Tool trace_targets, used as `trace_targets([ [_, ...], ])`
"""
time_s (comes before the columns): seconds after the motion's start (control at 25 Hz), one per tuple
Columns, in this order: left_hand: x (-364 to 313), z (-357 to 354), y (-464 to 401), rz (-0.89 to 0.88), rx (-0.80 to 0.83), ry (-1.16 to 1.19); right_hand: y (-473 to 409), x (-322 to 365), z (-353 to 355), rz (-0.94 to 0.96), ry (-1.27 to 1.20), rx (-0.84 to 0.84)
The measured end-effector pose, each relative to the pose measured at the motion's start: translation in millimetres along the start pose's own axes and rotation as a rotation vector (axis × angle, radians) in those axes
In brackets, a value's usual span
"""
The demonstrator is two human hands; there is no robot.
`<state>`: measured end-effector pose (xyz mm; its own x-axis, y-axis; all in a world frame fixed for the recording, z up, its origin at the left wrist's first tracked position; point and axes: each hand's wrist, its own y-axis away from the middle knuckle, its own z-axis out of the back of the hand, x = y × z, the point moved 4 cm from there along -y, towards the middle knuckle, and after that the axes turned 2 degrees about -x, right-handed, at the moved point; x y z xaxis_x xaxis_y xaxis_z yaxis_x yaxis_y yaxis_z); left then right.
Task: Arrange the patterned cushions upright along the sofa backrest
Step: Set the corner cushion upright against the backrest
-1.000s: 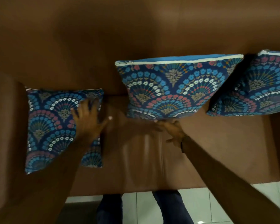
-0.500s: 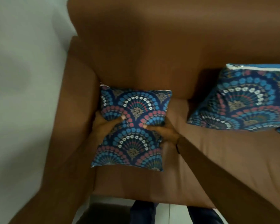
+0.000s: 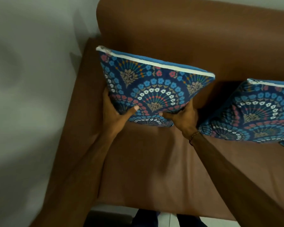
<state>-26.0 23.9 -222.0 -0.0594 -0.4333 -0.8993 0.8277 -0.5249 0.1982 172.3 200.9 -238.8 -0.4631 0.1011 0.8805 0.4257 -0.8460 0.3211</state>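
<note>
A blue patterned cushion (image 3: 154, 86) with fan and flower motifs and a white-piped top edge stands tilted up near the brown sofa backrest (image 3: 187, 33), at the sofa's left end. My left hand (image 3: 116, 112) grips its lower left side, thumb on the front. My right hand (image 3: 182, 115) grips its lower right corner. A second patterned cushion (image 3: 256, 112) leans upright against the backrest to the right, cut off by the frame edge.
The brown seat (image 3: 154, 161) spreads below the cushions. The left armrest (image 3: 82, 99) runs beside a pale wall (image 3: 31, 79). White floor tiles and dark trouser legs (image 3: 146, 218) show below the seat's front edge.
The leftmost cushion lay flat on the seat a second ago; both hands took hold of it and have raised it upright toward the backrest. The view has swung left.
</note>
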Motion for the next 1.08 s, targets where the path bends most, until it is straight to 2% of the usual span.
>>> trace_targets([
  [0.08,4.1,1.9,10.6,-0.013,-0.053,-0.001,-5.0,1.6,-6.2,0.052,0.039,0.063],
  [0.36,6.9,-7.7,34.5,0.022,-0.124,-0.014,-10.4,2.5,11.0,0.032,0.038,0.202],
  [0.48,13.7,-38.6,74.8,0.134,-0.148,-0.074,9.6,-19.9,49.3,-0.058,0.085,0.146],
  [0.56,11.6,-71.8,105.0,0.174,-0.104,-0.163,23.2,-45.2,91.2,-0.096,0.113,0.081],
  [0.72,-12.0,-177.2,143.4,0.153,0.056,-0.127,44.7,-96.9,217.1,-0.106,0.133,-0.052],
  [0.92,-83.1,-297.5,154.6,0.068,0.213,-0.055,29.9,-131.1,398.5,-0.127,0.102,-0.355],
  [1.0,-108.4,-332.3,147.4,-0.025,0.281,-0.057,6.3,-129.2,445.4,-0.201,0.062,-0.328],
  [1.08,-127.9,-351.5,143.7,-0.080,0.290,-0.059,-18.3,-126.0,462.0,-0.234,-0.032,-0.167],
])
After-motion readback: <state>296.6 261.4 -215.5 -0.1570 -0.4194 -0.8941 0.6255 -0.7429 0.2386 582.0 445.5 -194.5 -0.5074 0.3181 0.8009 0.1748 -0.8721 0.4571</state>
